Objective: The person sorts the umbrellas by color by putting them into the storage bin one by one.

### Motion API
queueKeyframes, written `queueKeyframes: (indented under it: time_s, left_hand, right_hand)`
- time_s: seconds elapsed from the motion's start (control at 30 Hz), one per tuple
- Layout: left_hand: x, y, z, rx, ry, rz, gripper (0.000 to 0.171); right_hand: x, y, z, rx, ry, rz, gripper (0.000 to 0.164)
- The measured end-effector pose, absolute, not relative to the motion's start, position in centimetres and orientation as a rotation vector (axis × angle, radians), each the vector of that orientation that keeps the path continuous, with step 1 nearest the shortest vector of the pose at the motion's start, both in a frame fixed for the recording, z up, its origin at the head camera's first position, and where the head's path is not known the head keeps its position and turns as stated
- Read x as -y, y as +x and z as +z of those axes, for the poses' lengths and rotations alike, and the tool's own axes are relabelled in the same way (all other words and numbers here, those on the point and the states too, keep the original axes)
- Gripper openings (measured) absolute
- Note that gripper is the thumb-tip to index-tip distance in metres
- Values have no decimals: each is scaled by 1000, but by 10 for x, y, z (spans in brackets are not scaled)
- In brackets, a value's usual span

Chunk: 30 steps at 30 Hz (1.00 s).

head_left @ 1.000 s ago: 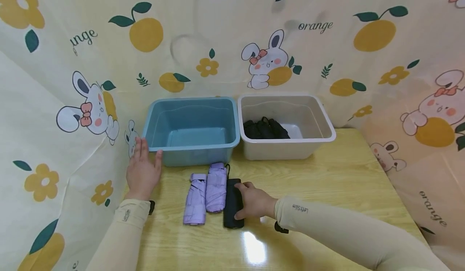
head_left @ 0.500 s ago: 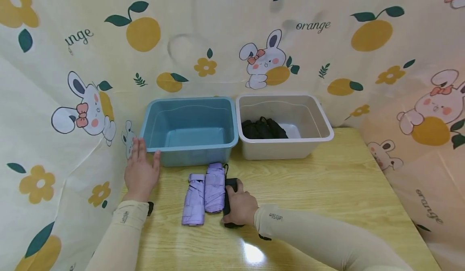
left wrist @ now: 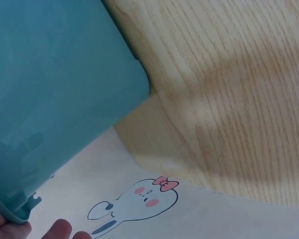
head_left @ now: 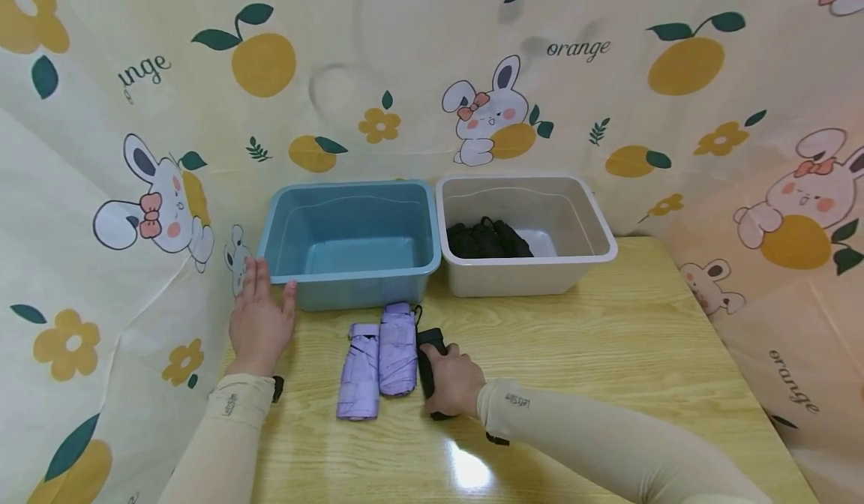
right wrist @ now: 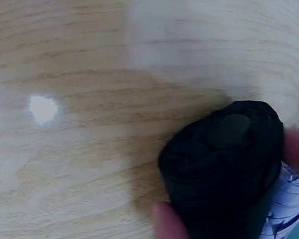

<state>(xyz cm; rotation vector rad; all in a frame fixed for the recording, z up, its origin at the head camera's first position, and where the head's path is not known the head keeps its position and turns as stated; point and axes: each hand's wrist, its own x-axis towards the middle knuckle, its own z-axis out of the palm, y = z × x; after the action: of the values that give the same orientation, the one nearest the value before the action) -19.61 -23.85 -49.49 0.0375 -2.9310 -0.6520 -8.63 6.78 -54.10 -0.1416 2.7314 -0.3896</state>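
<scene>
My right hand (head_left: pixel 455 380) grips a short black folded umbrella (head_left: pixel 430 337) at the middle of the table. In the right wrist view the umbrella's rounded end (right wrist: pixel 219 149) shows between thumb and finger, close over the wood. Just left of it lie two lilac folded umbrellas, one nearer the front (head_left: pixel 358 376) and one beside it (head_left: pixel 398 350). My left hand (head_left: pixel 259 331) rests with straight fingers at the front left corner of a blue plastic bin (head_left: pixel 358 276). In the left wrist view its fingertips (left wrist: pixel 60 229) show by the bin's rim.
A beige bin (head_left: pixel 526 279) stands against the blue one's right side, with black folded bundles (head_left: pixel 489 240) in it. Behind and at both sides hangs a printed cloth (head_left: pixel 405 46). Wooden tabletop (head_left: pixel 607 339) extends to the right.
My right hand has closed round the black umbrella and shifted it slightly right, tilting it away from the lilac ones. The left hand stays at the blue bin's corner.
</scene>
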Motion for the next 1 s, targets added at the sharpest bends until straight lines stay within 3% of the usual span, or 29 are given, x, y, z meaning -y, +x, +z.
queueKeyframes:
  time_s: [1.0]
  left_hand:
    - [239,-196,-491,2933,22,-630,76]
  right_hand:
    - [-74,-92,-545,-2737,-168,-329,88]
